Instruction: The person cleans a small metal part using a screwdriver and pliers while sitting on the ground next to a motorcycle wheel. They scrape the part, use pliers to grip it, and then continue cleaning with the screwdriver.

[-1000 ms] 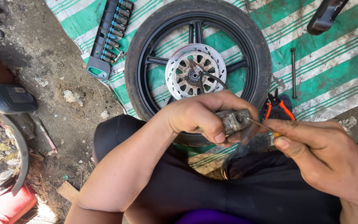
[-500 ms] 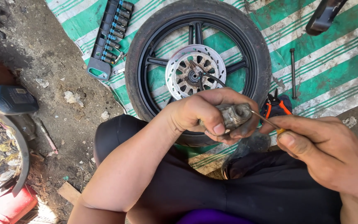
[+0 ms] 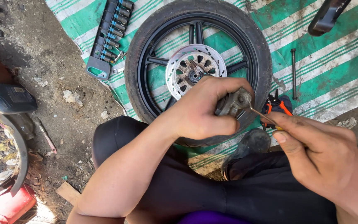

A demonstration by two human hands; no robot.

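Note:
My left hand (image 3: 206, 110) is closed around a small grey metal part (image 3: 233, 102), held above my lap. My right hand (image 3: 318, 155) pinches a thin screwdriver (image 3: 258, 114) whose tip rests against that part. Just beyond my hands a motorcycle wheel (image 3: 139, 74) with a black tyre, black spokes and a silver brake disc (image 3: 195, 68) lies flat on a green and white striped mat (image 3: 336, 70).
A socket set in a black holder (image 3: 110, 35) lies at the mat's left edge. A long bolt (image 3: 293, 72) and orange-handled pliers (image 3: 279, 105) rest right of the wheel. A black part (image 3: 326, 16) is at top right. A blue power tool (image 3: 7, 98) and a red object (image 3: 5, 205) sit on the dirt at left.
Both hands have shifted slightly to the right and up, and the screwdriver tip now sits against the part's upper right side. The wheel and tools stay in place.

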